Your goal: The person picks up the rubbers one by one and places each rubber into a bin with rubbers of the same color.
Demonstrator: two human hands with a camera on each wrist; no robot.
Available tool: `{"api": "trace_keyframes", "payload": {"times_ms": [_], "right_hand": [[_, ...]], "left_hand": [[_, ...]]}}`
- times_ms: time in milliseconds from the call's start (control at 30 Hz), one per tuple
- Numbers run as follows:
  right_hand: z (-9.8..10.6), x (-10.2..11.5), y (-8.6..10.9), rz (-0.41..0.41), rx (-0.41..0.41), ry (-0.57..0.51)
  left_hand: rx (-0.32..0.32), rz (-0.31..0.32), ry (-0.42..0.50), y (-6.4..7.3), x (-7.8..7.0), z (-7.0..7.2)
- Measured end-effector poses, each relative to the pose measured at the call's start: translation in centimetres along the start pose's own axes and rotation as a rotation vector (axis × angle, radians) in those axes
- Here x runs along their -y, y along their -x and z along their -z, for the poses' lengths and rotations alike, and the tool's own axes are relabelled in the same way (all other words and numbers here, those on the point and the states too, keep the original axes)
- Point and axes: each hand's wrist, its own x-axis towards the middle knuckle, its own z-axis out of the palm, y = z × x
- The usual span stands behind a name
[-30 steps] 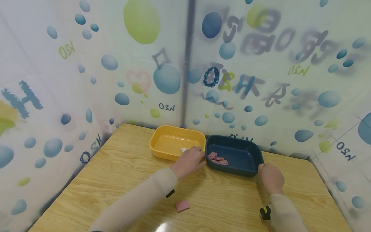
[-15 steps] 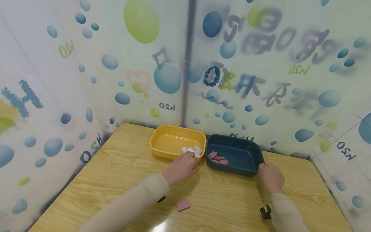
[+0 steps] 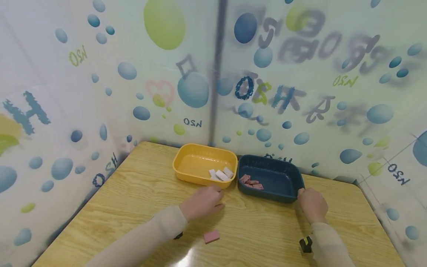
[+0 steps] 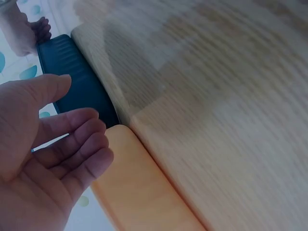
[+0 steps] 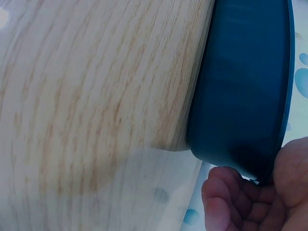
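My left hand (image 3: 201,203) hovers over the table just in front of the yellow tray (image 3: 188,178), its fingers loosely curled and nothing in them, as the left wrist view confirms. Several white rectangular blocks (image 3: 221,175) lie in that tray's front right corner. The dark blue tray (image 3: 273,197) stands right beside it, with several pink blocks (image 3: 251,183) gathered at its left end. At its front right corner my right hand (image 3: 313,204) holds the rim, thumb and curled fingers around the corner in the right wrist view. A single pink block (image 3: 211,236) lies on the table nearer to me.
Both trays stand side by side toward the back of the wooden table (image 3: 267,237). Behind and beside it hang pale curtains (image 3: 186,141) printed with blue and green spots. Black wrist straps (image 3: 305,244) show below the sleeves.
My left hand has drawn back from the yellow tray's front right corner toward me and to the left, uncovering the white blocks. The right hand stays at the blue tray's corner.
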Motion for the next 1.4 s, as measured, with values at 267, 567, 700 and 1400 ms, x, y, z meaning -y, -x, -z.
{"api": "trace_keyframes", "payload": {"times_ms": [267, 567, 700, 1400], "right_hand": [[0.0, 0.0, 0.0, -0.004, -0.004, 0.002], [0.0, 0.1, 0.1, -0.011, -0.016, 0.002], [0.1, 0.1, 0.1, -0.014, -0.009, -0.002], [0.0, 0.1, -0.1, -0.022, 0.009, 0.003]], "left_hand": [[0.073, -0.040, 0.047, 1.0, -0.1, 0.0], [0.165, -0.051, 0.181, 2.1, -0.4, 0.5], [0.228, -0.058, 0.208, 2.5, -0.6, 0.8], [0.410, -0.021, 0.242, 3.5, -1.6, 1.5]]}}
